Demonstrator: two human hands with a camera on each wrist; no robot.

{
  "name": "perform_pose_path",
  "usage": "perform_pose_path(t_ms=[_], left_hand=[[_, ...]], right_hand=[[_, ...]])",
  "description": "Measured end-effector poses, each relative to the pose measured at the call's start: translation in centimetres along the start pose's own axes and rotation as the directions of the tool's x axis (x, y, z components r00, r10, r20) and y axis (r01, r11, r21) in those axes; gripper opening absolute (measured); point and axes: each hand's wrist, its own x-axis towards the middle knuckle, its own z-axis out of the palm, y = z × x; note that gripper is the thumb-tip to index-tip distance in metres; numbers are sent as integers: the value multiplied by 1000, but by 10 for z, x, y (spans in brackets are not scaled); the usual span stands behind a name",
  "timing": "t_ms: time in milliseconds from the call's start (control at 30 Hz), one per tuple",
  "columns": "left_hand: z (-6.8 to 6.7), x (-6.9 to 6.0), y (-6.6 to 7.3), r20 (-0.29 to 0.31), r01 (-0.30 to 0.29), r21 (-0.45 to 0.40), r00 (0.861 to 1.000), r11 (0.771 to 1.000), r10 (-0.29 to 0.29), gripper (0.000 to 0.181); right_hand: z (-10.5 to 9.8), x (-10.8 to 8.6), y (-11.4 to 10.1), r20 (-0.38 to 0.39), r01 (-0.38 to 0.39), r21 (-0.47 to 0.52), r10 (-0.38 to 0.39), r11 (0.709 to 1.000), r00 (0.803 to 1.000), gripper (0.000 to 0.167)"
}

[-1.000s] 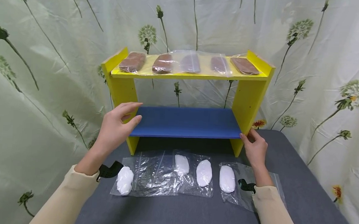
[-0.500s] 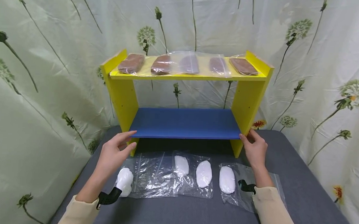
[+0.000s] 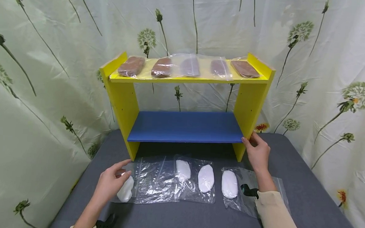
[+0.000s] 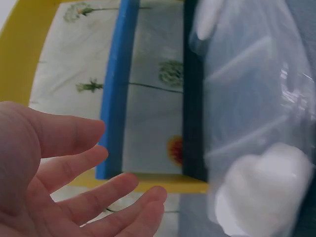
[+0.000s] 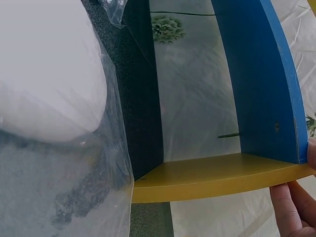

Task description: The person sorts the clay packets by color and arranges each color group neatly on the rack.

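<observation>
My left hand (image 3: 112,181) is over the table by the leftmost bag, its fingers apart and relaxed, holding nothing. Under its fingertips in the head view lies a lumpy white pack (image 3: 126,190) in a clear zip bag; the left wrist view shows the white pack (image 4: 261,192) beyond the fingers. My right hand (image 3: 258,152) grips the right side panel (image 3: 250,107) of a yellow shelf unit, thumb at the front edge near the blue board (image 3: 185,128), fingers around the outer side. The right wrist view catches only part of those fingers (image 5: 285,210).
Flat brown packs (image 3: 162,67) in clear bags lie along the yellow top shelf (image 3: 190,81). More bagged white packs (image 3: 206,179) lie on the dark table (image 3: 170,220) in front, one bag (image 3: 229,184) partly under the right wrist. A flower-print curtain (image 3: 64,70) hangs behind.
My left hand has come down from beside the shelf's left panel to the leftmost bag, moving toward me. The right hand keeps its grip on the right panel. The shelf looks unmoved.
</observation>
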Motion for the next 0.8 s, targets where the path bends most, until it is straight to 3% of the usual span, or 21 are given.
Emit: perform_pose_path(t_ms=[200,333,567,800], left_hand=[[4,-4,-21,-6,33,51,999,998,-33,50],[6,-6,-33,23,77,121,996,990,-81,55],[17,-3,-40,80,146,165,984,975,-161,67],[22,-2,-48,74,183,171,977,968,-198,74]], right_hand=[[0,0,0,-3,3,12,-3,1000,1000,48],[0,0,1,-4,4,17,-3,1000,1000,47],[-1,1,0,-21,18,14,-18,1000,1000,46],[0,0,1,-8,10,10,-10,1000,1000,47]])
